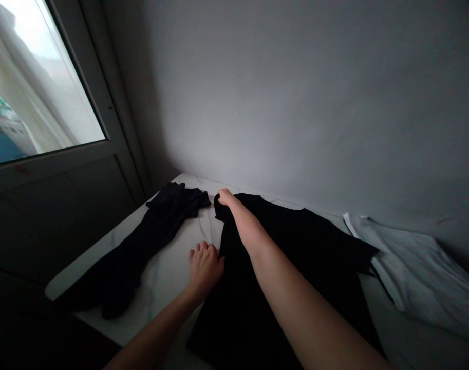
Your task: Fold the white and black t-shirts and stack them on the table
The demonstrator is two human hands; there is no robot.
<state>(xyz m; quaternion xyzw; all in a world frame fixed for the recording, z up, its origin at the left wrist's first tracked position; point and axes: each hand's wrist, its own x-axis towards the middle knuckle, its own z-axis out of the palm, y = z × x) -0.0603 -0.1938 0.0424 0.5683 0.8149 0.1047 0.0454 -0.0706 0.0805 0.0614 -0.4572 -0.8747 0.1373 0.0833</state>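
The black shirt (296,236) lies spread at centre and lower right of the frame, its long axis running from the neckline near the wall (296,103) down to the bottom edge. From the fingers of the right hand (224,197), most of it stretches right and downward; these fingers are closed on the sleeve (219,211) at its upper-left corner, the forearm crossing over the shirt. The left hand (204,264) is nearer the shirt's left side edge, just below centre, fingers curled, thumb beside the cloth; whether they pinch it I cannot tell.

The tabletop (161,277) is pale with grey veining and meets the wall along its far side. On it, a dark garment (142,241) lies lengthwise at left, apart from the shirt; a white garment (423,267) lies at right, by the other sleeve. A door (60,216) with a bright pane (64,92) fills the upper left; the room is dim.
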